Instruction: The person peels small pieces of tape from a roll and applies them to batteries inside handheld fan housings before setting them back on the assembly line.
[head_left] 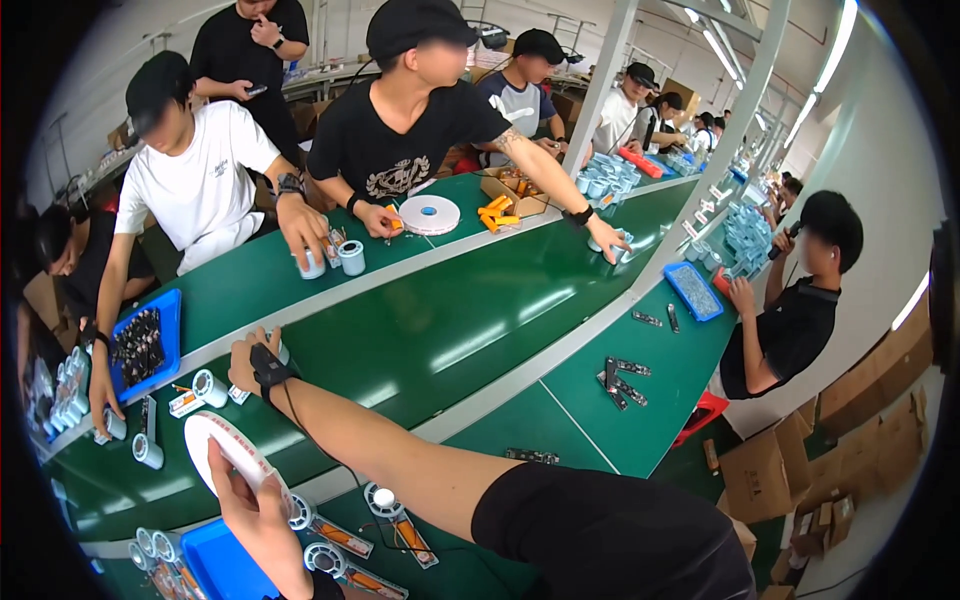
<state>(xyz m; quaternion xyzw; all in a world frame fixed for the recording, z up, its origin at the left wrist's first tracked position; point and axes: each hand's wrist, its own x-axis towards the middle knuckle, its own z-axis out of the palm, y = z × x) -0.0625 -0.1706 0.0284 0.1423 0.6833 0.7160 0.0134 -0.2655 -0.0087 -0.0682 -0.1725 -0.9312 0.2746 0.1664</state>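
Broadly, a long green conveyor belt (470, 325) crosses a bright workshop, with strip lights above its far right end. Green worktables (575, 410) flank the belt, and several people, many in dark caps, sit or stand beyond it; one black shirt (403, 178) carries a pale emblem with lettering. Off the belt's right side are cardboard boxes (765, 475), one bearing a small reddish printed mark, and a pale metal post (733, 150) at the belt's near edge wears white slips too small to read. Across the belt at its left end, a blue tray (172, 325) holds dark, tangled pieces; on its near side, another blue tray (213, 560) is partly covered by the left arm, while a third (693, 318), farther right, holds many small greyish bits. An open carton (492, 188) beyond the belt contains orange cylinders, with more lying beside it. Over the belt's near left edge, the left hand (255, 515) grips a white roll (230, 447) between thumb and fingers, red print running around its rim. Reaching over the belt, the right hand (250, 362) has bent fingers beside a pale cylinder (284, 350); whether it grips anything I cannot tell. Just nearer than the belt rest round-ended units (405, 530) with orange cylinders, and farther right along that side lie slim black pieces (622, 380).
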